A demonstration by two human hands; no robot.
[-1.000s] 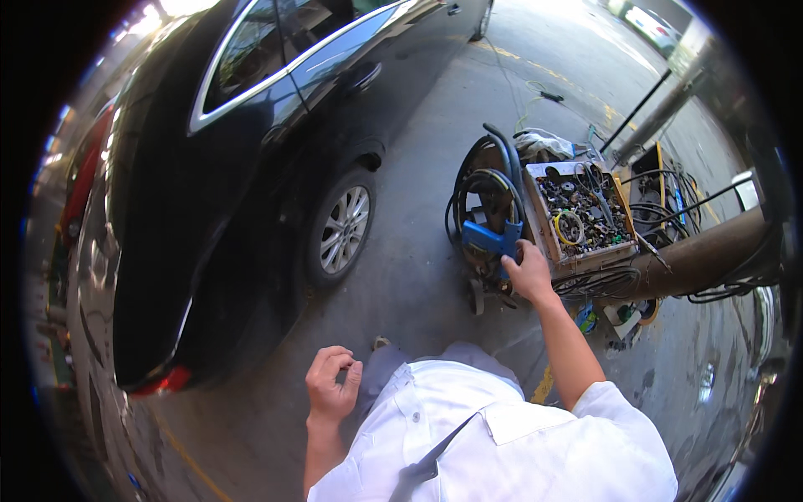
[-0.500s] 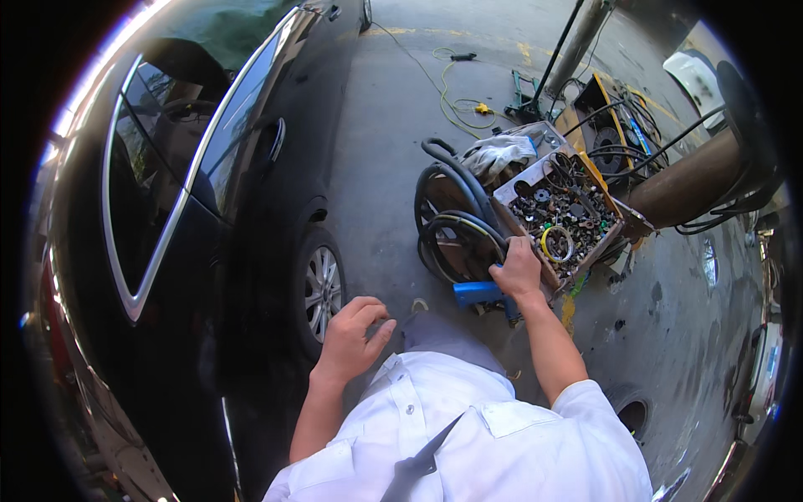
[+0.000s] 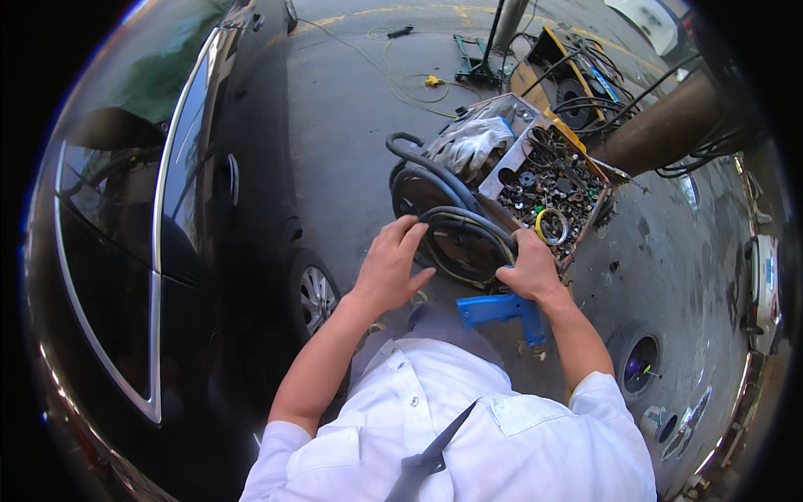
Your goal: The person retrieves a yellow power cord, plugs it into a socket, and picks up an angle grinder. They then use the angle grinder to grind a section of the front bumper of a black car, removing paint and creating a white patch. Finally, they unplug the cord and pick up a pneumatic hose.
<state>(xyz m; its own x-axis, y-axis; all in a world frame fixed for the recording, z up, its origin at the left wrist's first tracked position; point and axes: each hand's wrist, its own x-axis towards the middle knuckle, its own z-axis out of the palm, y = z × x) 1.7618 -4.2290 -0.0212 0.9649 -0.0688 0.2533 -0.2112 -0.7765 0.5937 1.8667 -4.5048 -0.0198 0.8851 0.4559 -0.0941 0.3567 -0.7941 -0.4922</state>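
My right hand (image 3: 533, 269) is closed on the looped black cable (image 3: 477, 219) at the front edge of a parts tray. Just below that hand hangs a blue gun-shaped tool (image 3: 495, 310); how it joins the cable is hidden. On the left side of the loops, my left hand (image 3: 389, 263) has its thumb and fingers apart, its fingertips at the cable; whether they touch it I cannot tell. A thicker grey-black hose (image 3: 431, 173) curves over the loops. Behind them are white work gloves (image 3: 475, 145). A yellow ring (image 3: 552, 227) lies among small parts in the tray (image 3: 512, 155).
A black car (image 3: 251, 226) stands close on my left, its wheel (image 3: 318, 294) near my left forearm. A brown pillar (image 3: 661, 130) rises at right, by a wooden box (image 3: 544, 71). A yellow-green cord (image 3: 393, 79) trails over the floor. A tyre (image 3: 636, 360) lies at right.
My left hand has moved forward and right, from beside the wheel to the cable loops. My right hand keeps its hold, and the blue tool has turned into fuller view.
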